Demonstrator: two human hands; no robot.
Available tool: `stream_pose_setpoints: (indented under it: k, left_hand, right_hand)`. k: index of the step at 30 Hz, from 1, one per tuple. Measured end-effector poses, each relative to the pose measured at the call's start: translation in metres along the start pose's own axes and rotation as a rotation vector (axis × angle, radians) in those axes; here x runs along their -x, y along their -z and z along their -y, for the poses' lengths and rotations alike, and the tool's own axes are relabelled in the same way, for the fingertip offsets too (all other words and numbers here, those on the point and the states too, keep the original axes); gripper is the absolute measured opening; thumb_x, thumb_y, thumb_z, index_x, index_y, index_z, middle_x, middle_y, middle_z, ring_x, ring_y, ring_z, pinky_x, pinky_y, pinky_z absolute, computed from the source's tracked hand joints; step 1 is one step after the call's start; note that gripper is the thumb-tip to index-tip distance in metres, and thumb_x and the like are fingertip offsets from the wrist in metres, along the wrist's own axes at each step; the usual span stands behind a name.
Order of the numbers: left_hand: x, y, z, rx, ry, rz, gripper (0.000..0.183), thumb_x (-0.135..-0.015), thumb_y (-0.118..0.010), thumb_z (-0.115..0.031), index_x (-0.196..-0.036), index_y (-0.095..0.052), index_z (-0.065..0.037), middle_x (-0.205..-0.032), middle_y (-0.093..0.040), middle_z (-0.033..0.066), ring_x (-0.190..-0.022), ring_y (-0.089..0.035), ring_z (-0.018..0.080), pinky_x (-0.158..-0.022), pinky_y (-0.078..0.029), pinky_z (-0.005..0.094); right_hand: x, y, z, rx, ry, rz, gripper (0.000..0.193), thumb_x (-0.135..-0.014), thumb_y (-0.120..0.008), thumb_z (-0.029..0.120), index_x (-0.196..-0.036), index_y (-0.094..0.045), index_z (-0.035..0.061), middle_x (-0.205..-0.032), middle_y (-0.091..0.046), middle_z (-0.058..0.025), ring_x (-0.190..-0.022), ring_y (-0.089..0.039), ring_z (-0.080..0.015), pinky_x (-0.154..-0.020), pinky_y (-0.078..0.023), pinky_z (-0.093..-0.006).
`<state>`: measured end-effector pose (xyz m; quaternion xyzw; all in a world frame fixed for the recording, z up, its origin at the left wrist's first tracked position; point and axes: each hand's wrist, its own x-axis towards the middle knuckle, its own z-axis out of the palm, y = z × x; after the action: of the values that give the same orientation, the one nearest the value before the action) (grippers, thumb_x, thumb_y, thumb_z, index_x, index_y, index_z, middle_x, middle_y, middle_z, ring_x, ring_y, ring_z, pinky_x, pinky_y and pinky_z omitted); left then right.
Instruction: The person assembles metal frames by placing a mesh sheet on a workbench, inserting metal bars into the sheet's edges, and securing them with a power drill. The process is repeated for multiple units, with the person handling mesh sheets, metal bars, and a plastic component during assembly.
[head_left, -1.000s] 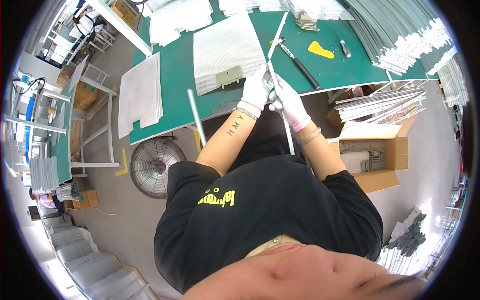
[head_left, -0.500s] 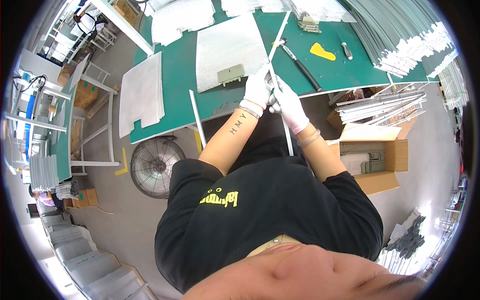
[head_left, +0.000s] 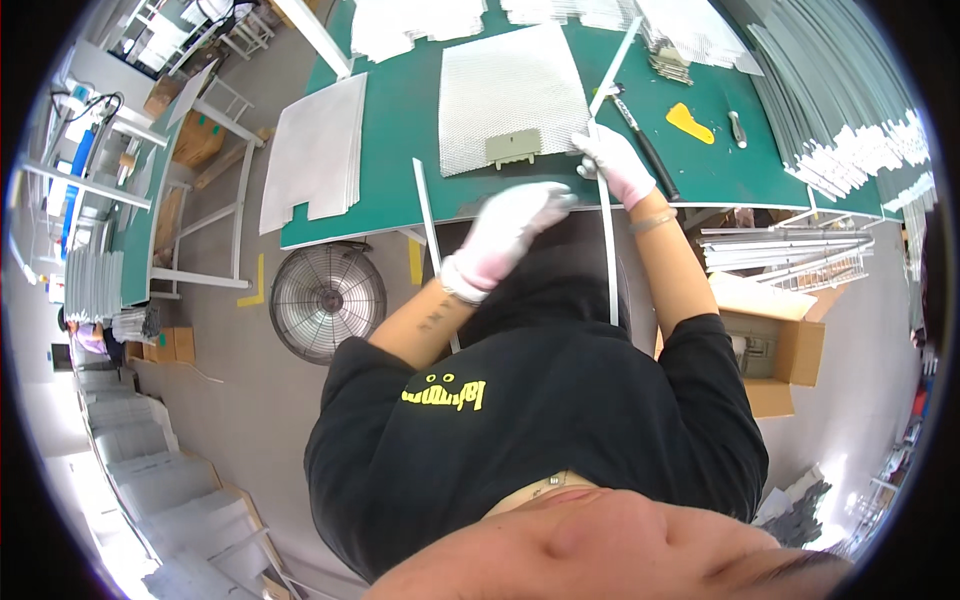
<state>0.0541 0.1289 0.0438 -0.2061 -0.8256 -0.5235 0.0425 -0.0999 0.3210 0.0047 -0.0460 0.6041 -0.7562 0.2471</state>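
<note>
My right hand (head_left: 617,165), in a white glove, closes around a thin white strip (head_left: 606,240) at the table's front edge. That strip runs down toward my lap, and another white length (head_left: 616,66) slants up from the grip across the table; whether the two are joined is hidden by my fingers. My left hand (head_left: 512,232), also gloved and slightly blurred, is over my lap with fingers stretched to the right, apart from the strip. Left of it stands a second white strip (head_left: 427,205). A white mesh sheet (head_left: 512,90) lies ahead, with a grey-green toothed bracket (head_left: 514,147) on its near edge.
On the green table (head_left: 400,120) lie a hammer (head_left: 650,150), a yellow scraper (head_left: 690,123), a screwdriver (head_left: 737,130) and stacked white sheets (head_left: 318,145). Many long strips (head_left: 830,100) are piled at right. A floor fan (head_left: 328,302) and an open carton (head_left: 795,352) stand below.
My left hand has come off the strip and moved down and left. My right hand keeps its grip. The table has shifted rightward and slightly up in view.
</note>
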Motion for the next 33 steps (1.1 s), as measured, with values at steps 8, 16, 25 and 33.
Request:
stream_pose_setpoints:
  k: [8,16,25,33]
  left_hand:
    - [0.009,0.124,0.122,0.914,0.426,-0.294,0.049,-0.107,-0.040,-0.033,-0.143,-0.043,0.000,-0.131,-0.058,0.0138,-0.125,-0.054,0.0235,-0.110,-0.040,0.0380]
    - [0.000,0.120,0.054,0.887,0.227,-0.307,0.052,-0.093,-0.065,-0.013,-0.139,-0.046,0.003,-0.120,-0.063,0.0091,-0.102,-0.065,0.0158,-0.091,-0.055,0.0325]
    - [0.001,0.108,-0.011,0.521,0.141,-0.696,0.043,-0.094,-0.064,-0.007,-0.132,-0.052,0.007,-0.098,-0.065,0.0060,-0.087,-0.062,0.0106,-0.079,-0.052,0.0259]
    - [0.022,0.109,-0.027,0.305,0.031,-0.773,0.052,-0.096,-0.062,-0.007,-0.144,-0.044,0.003,-0.088,-0.052,-0.0044,-0.076,-0.046,0.0023,-0.069,-0.042,0.0177]
  right_hand:
    - [-0.002,-0.002,-0.010,-0.262,-0.044,0.121,0.008,-0.098,-0.057,0.013,-0.105,-0.054,0.0113,-0.083,-0.051,0.0032,-0.062,-0.050,-0.0062,-0.066,-0.054,-0.0287]
    - [0.042,-0.016,0.030,-0.211,0.132,0.040,0.011,-0.099,-0.055,0.013,-0.109,-0.054,0.0093,-0.086,-0.053,0.0023,-0.070,-0.053,-0.0078,-0.070,-0.054,-0.0327]
    - [0.074,-0.027,0.052,-0.195,0.392,0.109,0.018,-0.100,-0.055,0.014,-0.114,-0.052,0.0041,-0.084,-0.050,0.0000,-0.072,-0.051,-0.0108,-0.079,-0.052,-0.0344]
    - [0.088,-0.050,0.062,-0.168,0.454,0.141,0.025,-0.101,-0.055,0.015,-0.121,-0.050,0.0019,-0.085,-0.054,-0.0023,-0.071,-0.050,-0.0105,-0.078,-0.052,-0.0338]
